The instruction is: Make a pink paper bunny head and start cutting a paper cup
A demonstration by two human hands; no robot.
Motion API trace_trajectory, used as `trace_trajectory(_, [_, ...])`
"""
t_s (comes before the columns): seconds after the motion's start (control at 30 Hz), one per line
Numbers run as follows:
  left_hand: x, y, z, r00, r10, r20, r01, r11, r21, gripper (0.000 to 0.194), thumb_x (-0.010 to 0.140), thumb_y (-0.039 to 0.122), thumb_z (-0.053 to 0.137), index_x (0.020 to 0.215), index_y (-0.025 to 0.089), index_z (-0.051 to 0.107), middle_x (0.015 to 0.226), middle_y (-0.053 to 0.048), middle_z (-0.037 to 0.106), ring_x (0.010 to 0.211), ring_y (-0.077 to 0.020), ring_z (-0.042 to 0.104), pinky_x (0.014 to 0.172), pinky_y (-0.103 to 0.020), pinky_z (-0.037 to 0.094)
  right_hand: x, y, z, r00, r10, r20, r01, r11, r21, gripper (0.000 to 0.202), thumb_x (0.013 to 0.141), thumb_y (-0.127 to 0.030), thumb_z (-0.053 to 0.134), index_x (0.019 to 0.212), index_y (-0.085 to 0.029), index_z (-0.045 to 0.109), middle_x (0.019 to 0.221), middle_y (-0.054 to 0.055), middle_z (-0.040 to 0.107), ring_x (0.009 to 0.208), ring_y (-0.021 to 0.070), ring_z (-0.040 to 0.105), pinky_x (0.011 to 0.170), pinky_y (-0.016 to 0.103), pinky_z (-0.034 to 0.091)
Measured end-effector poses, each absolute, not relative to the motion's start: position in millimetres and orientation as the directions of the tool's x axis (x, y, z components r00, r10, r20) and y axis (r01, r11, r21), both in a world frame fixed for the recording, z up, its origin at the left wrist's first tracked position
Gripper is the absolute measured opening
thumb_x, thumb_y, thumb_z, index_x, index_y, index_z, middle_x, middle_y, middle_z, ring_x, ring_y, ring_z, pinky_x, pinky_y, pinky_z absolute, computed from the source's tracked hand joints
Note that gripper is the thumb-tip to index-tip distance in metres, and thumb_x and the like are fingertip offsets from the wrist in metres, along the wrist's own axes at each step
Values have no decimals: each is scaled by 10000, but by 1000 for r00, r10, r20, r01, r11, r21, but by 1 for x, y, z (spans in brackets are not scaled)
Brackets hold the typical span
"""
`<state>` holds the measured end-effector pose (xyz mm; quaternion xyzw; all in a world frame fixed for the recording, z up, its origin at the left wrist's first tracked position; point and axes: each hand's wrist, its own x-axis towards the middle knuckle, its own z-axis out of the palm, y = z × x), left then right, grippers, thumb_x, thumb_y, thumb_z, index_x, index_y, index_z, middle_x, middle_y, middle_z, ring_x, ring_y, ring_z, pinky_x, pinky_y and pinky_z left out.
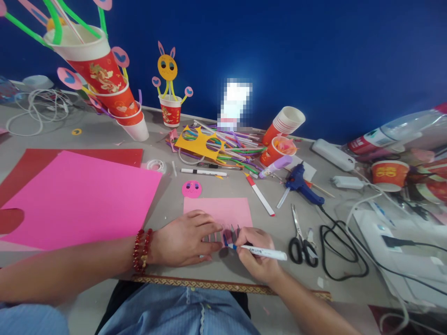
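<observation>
White plastic makes up most of the marker [268,253] clamped between the thumb and fingers of the right hand [261,269], just above the near edge of the tabletop [167,274]. Its long axis runs left to right in the scene, with the blue tip end pointing left and slightly far, and the plain rear end sticking out to the right and a little nearer. That tip is at the near part of a pale pink paper [218,210], where narrow strips with grey gaps between them show; whether the tip touches is too small to tell. The far edge of the paper also runs left to right. Across its left side lies the left hand [183,238], palm down, fingers stretched toward the right and holding nothing, thumb apart on the near side; a red bead bracelet [140,251] circles the wrist. Just beyond the paper's far left corner rests a round pink face cutout [192,189]. To the right, scissors [302,244] lie with blades pointing far and black handles near, and a blue glue gun [303,183] sits farther off. A large bright pink sheet [91,200] spreads at the left.
</observation>
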<state>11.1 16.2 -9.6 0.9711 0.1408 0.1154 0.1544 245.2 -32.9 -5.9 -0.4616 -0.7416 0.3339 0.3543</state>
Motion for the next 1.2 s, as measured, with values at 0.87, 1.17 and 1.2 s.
trace_trajectory(0.87, [11,15,-12,933,315,177,245,-912,329,322,951,425,505,1227,288,599,1362,-84,518,1201,-248,481,1041,-427,346,245,-33,-11,-266,944,194,499,307,-810,151,738,-97,452,650,-210,499,531,-46,489,482,113,448,503,228,340])
trace_trajectory(1.17, [11,16,-11,934,306,183,236,-915,326,317,953,426,499,1214,283,606,1349,-88,523,1190,-249,486,1033,-422,346,246,-35,-12,-292,935,201,447,319,-835,150,722,-92,454,630,-207,482,526,-55,467,476,102,431,503,224,332])
trace_trajectory(1.2, [11,16,-11,934,306,185,236,-916,325,318,951,426,503,1215,283,607,1349,-89,522,1188,-250,487,1032,-423,347,247,-35,-12,-300,933,201,439,322,-839,152,721,-92,454,626,-207,482,524,-55,467,475,102,433,504,225,334])
